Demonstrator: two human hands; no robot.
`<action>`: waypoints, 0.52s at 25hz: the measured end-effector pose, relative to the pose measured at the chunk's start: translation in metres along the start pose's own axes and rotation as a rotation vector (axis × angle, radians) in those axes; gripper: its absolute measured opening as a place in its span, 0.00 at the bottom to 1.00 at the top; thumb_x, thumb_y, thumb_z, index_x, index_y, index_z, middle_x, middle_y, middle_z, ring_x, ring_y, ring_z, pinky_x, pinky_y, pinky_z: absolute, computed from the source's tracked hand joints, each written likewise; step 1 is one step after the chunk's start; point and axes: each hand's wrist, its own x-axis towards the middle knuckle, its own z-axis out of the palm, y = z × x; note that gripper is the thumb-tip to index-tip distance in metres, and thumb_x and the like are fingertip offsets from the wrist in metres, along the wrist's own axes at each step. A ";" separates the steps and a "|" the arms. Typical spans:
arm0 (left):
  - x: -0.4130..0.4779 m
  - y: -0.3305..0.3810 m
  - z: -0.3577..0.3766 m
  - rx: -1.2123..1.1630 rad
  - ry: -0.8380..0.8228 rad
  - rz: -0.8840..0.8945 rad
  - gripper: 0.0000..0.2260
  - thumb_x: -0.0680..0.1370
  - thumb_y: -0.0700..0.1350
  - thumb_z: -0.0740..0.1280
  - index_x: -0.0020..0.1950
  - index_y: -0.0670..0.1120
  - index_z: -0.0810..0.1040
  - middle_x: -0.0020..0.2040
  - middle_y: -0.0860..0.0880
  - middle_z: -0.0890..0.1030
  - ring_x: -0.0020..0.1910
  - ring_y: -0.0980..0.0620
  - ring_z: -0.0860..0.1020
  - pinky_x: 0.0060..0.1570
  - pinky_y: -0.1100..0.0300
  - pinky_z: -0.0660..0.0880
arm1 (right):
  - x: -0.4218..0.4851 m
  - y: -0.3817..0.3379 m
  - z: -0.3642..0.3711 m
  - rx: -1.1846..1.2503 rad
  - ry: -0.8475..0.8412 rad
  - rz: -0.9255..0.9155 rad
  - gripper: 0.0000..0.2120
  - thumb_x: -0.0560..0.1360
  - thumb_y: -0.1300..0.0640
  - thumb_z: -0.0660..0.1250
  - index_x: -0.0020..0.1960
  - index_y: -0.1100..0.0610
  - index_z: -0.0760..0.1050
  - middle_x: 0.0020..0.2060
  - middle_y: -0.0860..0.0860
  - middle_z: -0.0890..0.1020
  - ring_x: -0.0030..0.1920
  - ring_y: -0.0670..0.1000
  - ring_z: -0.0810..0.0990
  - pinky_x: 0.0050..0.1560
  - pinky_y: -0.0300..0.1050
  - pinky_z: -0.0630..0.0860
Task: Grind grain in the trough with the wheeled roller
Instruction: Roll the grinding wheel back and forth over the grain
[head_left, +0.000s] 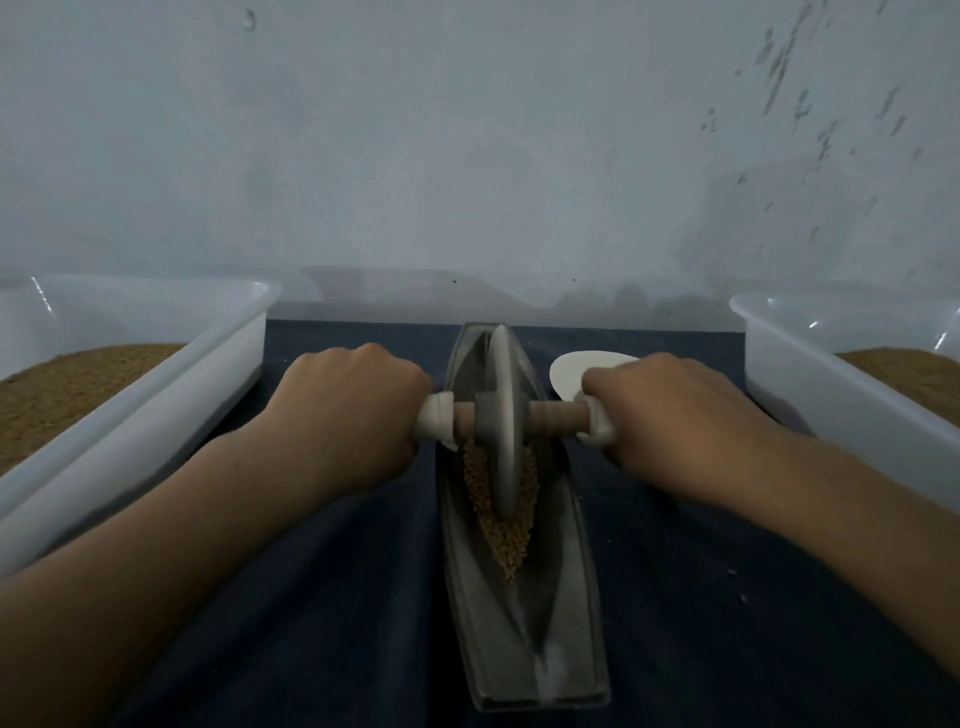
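Two hands grip the wheeled roller (503, 415), one at each end of its axle. The left hand (353, 410) has its fingers curled down round the pale left handle, and the right hand (670, 410) is wrapped the same way round the pale right handle, knuckles up on both. The roller is a thin grey disc standing on edge, with a thicker grey hub and a tan wooden axle through it. It stands in the groove of the trough (524, 623), in the far half, its lower rim sunk into the grain (501, 540). The trough is long, narrow and boat-shaped, of dull grey metal, with sloped inner walls meeting in a V. It lies lengthwise away from the person in the middle of a dark blue cloth (322, 597). The grain is a coarse golden-brown heap along the groove, on both sides of the disc, tapering to a point toward the near end. A white plastic tub (130, 415) stands at the left of the cloth and another white tub (831, 395) at the right, each holding brown granular material. A white oval object (576, 369) lies just beyond the right hand, partly hidden by it. A pale, scuffed wall (467, 156) rises behind.
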 end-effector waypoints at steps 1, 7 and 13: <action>0.011 -0.001 0.004 -0.006 0.013 0.002 0.05 0.73 0.54 0.67 0.47 0.56 0.76 0.36 0.55 0.69 0.35 0.50 0.70 0.34 0.56 0.66 | 0.013 0.001 0.005 0.014 -0.029 0.012 0.12 0.71 0.49 0.71 0.40 0.44 0.67 0.32 0.43 0.71 0.31 0.44 0.69 0.25 0.42 0.60; 0.045 -0.002 0.001 -0.024 0.005 0.005 0.08 0.74 0.51 0.68 0.53 0.55 0.79 0.43 0.51 0.76 0.41 0.47 0.77 0.37 0.55 0.68 | 0.054 0.008 0.009 0.097 -0.148 0.071 0.11 0.72 0.48 0.70 0.49 0.44 0.68 0.42 0.47 0.77 0.39 0.50 0.75 0.32 0.45 0.69; -0.015 0.004 0.001 0.064 0.128 0.079 0.09 0.72 0.53 0.68 0.42 0.56 0.67 0.32 0.55 0.61 0.25 0.55 0.58 0.25 0.60 0.54 | -0.013 -0.003 -0.003 -0.070 0.032 -0.070 0.12 0.60 0.48 0.70 0.37 0.44 0.67 0.28 0.41 0.64 0.25 0.40 0.61 0.23 0.36 0.49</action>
